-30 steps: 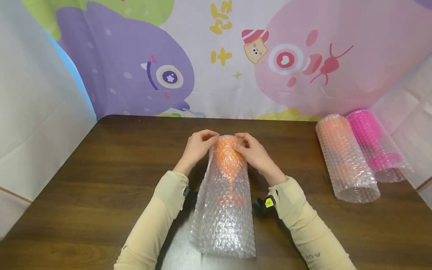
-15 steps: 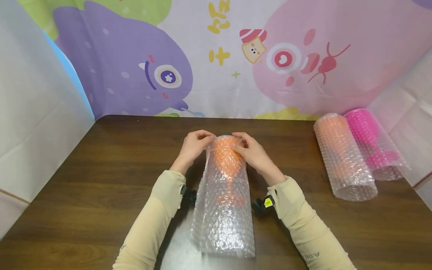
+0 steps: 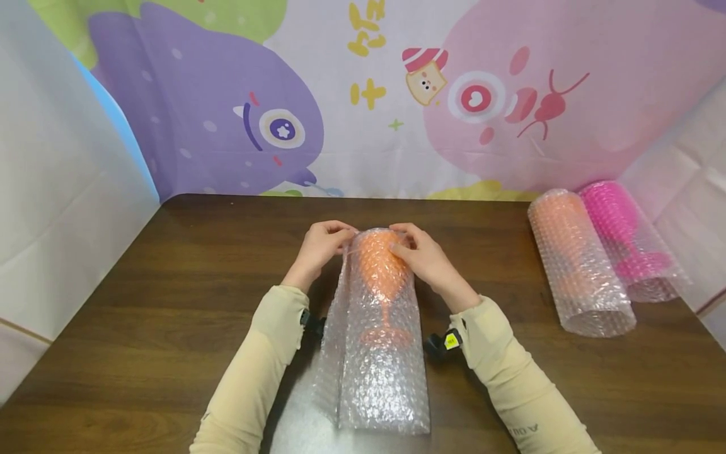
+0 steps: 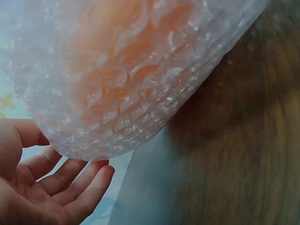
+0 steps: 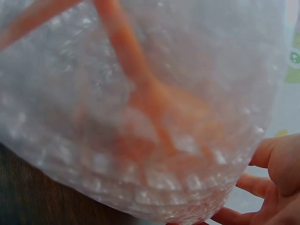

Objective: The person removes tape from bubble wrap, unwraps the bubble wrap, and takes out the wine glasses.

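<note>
An orange goblet (image 3: pixel 384 265) lies rolled in clear bubble wrap (image 3: pixel 382 391) at the middle of the table, its bowl toward the back. At the far left corner my left hand (image 3: pixel 319 248) pinches the loose edge of the wrap between thumb and fingers. My right hand (image 3: pixel 424 255) grips the roll's far right end, thumb on top over the bowl. Close up in the left wrist view, the left hand (image 4: pixel 51 187) is at the rim of the wrap (image 4: pixel 126 122). In the right wrist view, the right hand (image 5: pixel 276 187) is at the wrap's edge, the goblet's stem (image 5: pixel 124 47) blurred behind it.
At the right rear lie two more wrapped goblets side by side, one orange (image 3: pixel 567 233) and one pink (image 3: pixel 615 214). Behind the dark wooden table (image 3: pixel 142 315) hangs a cartoon cloth (image 3: pixel 368 151). White panels (image 3: pixel 62 208) flank both sides.
My left hand has drawn the loose edge of the bubble wrap slightly leftward, widening the flap on that side. The right hand has stayed nearly still on the roll.
</note>
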The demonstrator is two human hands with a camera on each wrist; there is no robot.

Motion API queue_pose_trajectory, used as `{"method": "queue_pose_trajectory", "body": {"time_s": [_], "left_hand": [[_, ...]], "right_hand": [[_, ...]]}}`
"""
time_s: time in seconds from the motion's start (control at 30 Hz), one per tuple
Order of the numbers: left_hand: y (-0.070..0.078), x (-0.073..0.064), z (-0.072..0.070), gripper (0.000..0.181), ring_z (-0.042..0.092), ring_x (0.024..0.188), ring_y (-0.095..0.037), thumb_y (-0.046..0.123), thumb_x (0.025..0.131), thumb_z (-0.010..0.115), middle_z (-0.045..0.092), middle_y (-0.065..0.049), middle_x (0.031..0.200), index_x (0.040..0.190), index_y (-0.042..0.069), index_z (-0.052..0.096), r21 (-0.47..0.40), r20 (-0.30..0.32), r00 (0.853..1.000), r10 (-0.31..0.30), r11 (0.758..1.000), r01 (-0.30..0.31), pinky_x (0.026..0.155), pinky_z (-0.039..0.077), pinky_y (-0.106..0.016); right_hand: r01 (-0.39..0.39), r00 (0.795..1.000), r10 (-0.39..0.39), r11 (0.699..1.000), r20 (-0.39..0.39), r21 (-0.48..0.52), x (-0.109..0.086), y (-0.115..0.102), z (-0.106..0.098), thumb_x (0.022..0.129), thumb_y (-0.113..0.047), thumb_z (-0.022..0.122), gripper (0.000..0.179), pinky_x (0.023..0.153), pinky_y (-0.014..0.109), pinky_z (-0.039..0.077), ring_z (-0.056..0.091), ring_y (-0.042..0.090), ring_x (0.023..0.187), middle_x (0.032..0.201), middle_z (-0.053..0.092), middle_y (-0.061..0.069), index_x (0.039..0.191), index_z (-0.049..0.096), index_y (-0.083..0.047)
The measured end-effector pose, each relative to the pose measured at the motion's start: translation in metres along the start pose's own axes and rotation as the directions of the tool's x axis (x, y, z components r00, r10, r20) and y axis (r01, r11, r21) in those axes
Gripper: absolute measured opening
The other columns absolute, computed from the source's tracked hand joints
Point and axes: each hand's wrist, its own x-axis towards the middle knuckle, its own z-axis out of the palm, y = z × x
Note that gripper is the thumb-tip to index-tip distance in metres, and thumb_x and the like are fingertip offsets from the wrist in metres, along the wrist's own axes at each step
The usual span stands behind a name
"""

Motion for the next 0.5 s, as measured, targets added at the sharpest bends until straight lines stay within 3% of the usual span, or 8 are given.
{"method": "queue_pose_trajectory", "body": {"time_s": [0.5], "left_hand": [[-0.0037,0.0022,-0.0058,0.026,0.059,0.094,-0.023,0.024,0.084,0.061,0.063,-0.011,0.104,0.097,0.003,0.066,0.021,0.002,0.999,-0.039,0.999,0.039,0.080,0.051,-0.035]], "right_hand": [[0.009,1.000,-0.009,1.000,0.006,-0.011,-0.0010,0.0001,-0.0002,0.091,-0.019,0.053,0.041,0.075,0.032,0.040,0.044,0.025,0.098,0.115,0.048,0.014,0.130,0.045,-0.011]]}}
